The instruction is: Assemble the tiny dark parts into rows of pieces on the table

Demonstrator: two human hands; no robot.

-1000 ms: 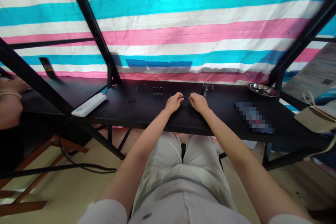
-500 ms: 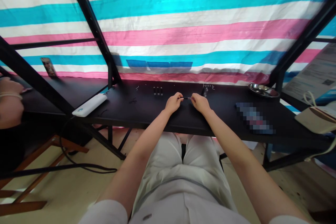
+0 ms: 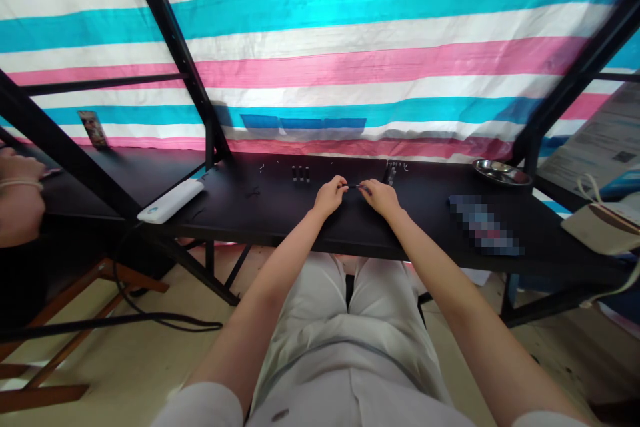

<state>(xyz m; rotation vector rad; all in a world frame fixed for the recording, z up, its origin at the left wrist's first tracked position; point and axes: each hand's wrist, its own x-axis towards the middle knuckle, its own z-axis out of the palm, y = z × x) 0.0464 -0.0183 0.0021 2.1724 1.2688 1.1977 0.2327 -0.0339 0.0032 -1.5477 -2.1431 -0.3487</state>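
My left hand [image 3: 331,195] is closed, its thumb and fingertips pinching one end of a thin dark pen-like stick [image 3: 353,186]. The other end lies in the fingers of my right hand [image 3: 380,196], also closed. Both hands are just above the black table [image 3: 260,220], and the stick is level between them. Its ends are hidden by my fingers. Beyond my left hand stand several short dark cylinders [image 3: 301,174] with pale ends. Past my right hand are small dark and clear pieces [image 3: 391,175], too small to name.
A white power strip [image 3: 171,201] with a black cable is at the left. On the right are a shiny metal dish [image 3: 502,173], a blurred-out flat item [image 3: 485,225] and a beige bag [image 3: 603,227]. Another person's hand [image 3: 20,167] shows at the far left.
My right hand has shifted slightly left along the stick, closer to my left hand. Its fingers now cover the paler stretch that showed before. My left hand is nearly still.
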